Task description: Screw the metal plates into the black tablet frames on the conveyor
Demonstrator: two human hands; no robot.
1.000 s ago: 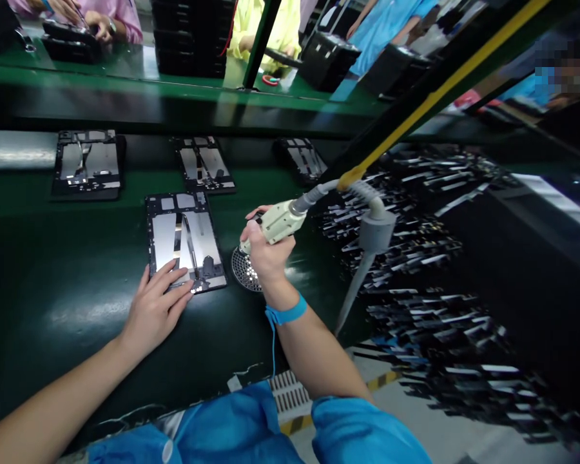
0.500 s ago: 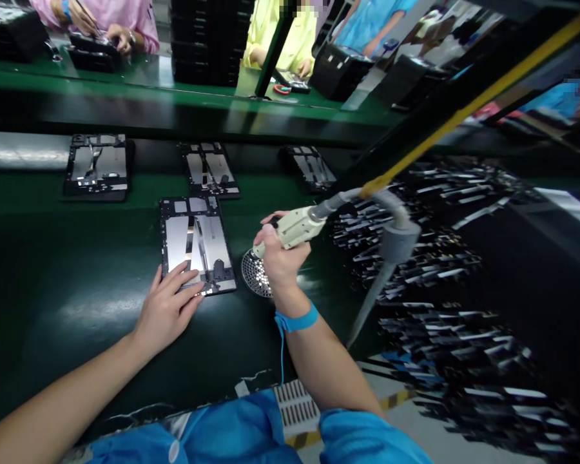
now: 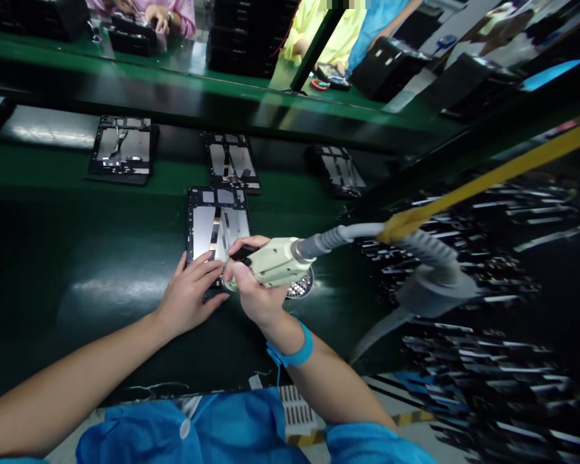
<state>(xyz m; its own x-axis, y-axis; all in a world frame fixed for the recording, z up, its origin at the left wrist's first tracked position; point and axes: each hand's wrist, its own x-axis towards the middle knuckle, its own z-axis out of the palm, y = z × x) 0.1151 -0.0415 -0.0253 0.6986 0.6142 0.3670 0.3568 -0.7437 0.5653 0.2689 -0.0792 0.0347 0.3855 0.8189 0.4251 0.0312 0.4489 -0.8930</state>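
Observation:
An opened tablet [image 3: 203, 225], silver inside with a black frame, lies on the green table. My left hand [image 3: 188, 299] rests on its lower left edge, fingers stretched out and holding nothing. Wrapped in my right hand [image 3: 261, 299] is a pale green electric screwdriver [image 3: 283, 258], its front end over the tablet's lower right part. Fingers hide the tip and that corner, so contact cannot be made out. Partly behind the right hand and tool sits a round dish with a perforated surface [image 3: 300, 285].
More opened tablets lie along the back: one at left [image 3: 123, 148], one in the middle [image 3: 232, 161], one at right [image 3: 341, 169]. A yellow strap [image 3: 493, 167] holds up the grey cable [image 3: 362, 230]. Dense dark racked parts [image 3: 464, 348] fill the right. Co-workers sit across the bench.
My right hand has brought the electric screwdriver left, from above the dish to the tablet's lower part. The left hand still rests on the tablet. The whole view has shifted.

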